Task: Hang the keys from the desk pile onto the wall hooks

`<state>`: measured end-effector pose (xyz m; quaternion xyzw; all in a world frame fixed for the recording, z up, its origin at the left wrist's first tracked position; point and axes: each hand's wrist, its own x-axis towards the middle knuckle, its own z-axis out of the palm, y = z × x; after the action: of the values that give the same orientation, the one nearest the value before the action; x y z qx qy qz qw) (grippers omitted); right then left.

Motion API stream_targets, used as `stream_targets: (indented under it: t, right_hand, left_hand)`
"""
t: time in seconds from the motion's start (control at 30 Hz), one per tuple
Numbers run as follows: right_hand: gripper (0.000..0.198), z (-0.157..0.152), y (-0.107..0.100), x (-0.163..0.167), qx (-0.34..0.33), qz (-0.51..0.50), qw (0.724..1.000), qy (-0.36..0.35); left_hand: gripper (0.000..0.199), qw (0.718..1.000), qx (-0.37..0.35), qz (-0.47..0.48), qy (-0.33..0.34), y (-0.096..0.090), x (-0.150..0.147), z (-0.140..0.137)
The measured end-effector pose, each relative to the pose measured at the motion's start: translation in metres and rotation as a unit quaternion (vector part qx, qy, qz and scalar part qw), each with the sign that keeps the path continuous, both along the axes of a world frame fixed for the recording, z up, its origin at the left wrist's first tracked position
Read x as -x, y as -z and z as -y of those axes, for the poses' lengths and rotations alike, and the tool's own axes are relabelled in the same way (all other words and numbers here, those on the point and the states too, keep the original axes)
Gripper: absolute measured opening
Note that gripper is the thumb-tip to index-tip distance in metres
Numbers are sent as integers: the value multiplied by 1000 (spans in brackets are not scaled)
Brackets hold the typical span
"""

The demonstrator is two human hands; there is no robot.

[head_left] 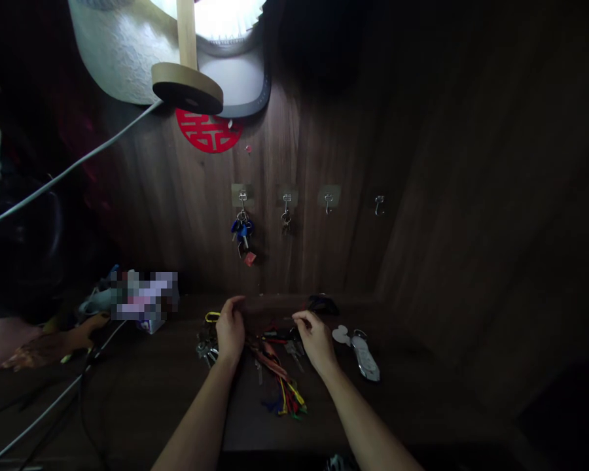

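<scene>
My left hand [231,331] stands on its side on the dark shelf, fingers loosely curved and nothing visible in them. Beside it lie a bunch of keys [207,350] and a yellow carabiner [212,317]. My right hand [317,339] is closed in a pinch at its fingertips; a small thin thing shows there, too dim to name. Between the hands lie more keys [294,352], a brown strap [269,361] and a colourful tassel [287,400]. Right of my right hand are a white rounded tag [341,335] and a silver-white key fob [366,358].
On the wood wall, two hooks carry key bunches [243,229] [286,221]; two more hooks [328,201] [379,205] hang bare. A lit lamp [187,85] with a white cable [78,163], caps [235,78] and a red paper ornament [210,133] are above. Clutter [95,302] sits left.
</scene>
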<state>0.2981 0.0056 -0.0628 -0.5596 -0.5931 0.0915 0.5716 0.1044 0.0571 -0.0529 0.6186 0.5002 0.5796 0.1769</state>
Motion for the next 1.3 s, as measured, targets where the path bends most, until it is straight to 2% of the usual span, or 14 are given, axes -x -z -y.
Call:
stream_targets:
  t: [0.07,0.13,0.23,0.37,0.47,0.57,0.67,0.8,0.87,0.93,1.07,1.17,1.3]
  right_hand:
    - [24,8,-2,5,-23,84,996,-5]
    - [29,16,-9,11,-33,179,982,-53]
    - [37,24,-18,20,-8,304,945,-122]
    - [41,28,-22,26,26,386,912,-139]
    - [41,27,-20,26,31,402,904,-143]
    - [38,24,-17,24,26,394,908,-139]
    - [33,22,-14,24,22,380,915,-132]
    - [40,24,-16,25,30,384,913,-138]
    - [47,25,-18,25,35,403,900,-160]
    - [49,26,-19,26,42,421,889,-175]
    - [41,24,-16,27,50,417,894,-152]
    - [34,21,-14,26,53,409,905,-105]
    - [34,20,-12,23,65,395,915,-43]
  left_hand:
    - [32,999,-9,34,-34,-3,5,0]
    - [31,997,-11,65,-52,-8,9,-1]
    - [29,994,-5,93,-48,-18,16,-4]
    - [26,998,8,56,-21,-30,33,-9]
    - [29,999,25,-23,-11,-27,50,-9]
    - [30,997,18,-76,-26,-13,67,-5]
    - [29,994,6,-85,-61,-3,77,0]
    - [30,991,-10,-99,-92,-3,80,4]
    - [28,989,-13,-130,-73,-6,79,5]
    - [29,985,-15,-169,-27,-7,76,7]
    - [30,971,-21,-231,61,-7,68,11]
    - [29,966,-19,-245,76,-5,65,11]
    - [31,970,-12,-234,64,-3,66,10]
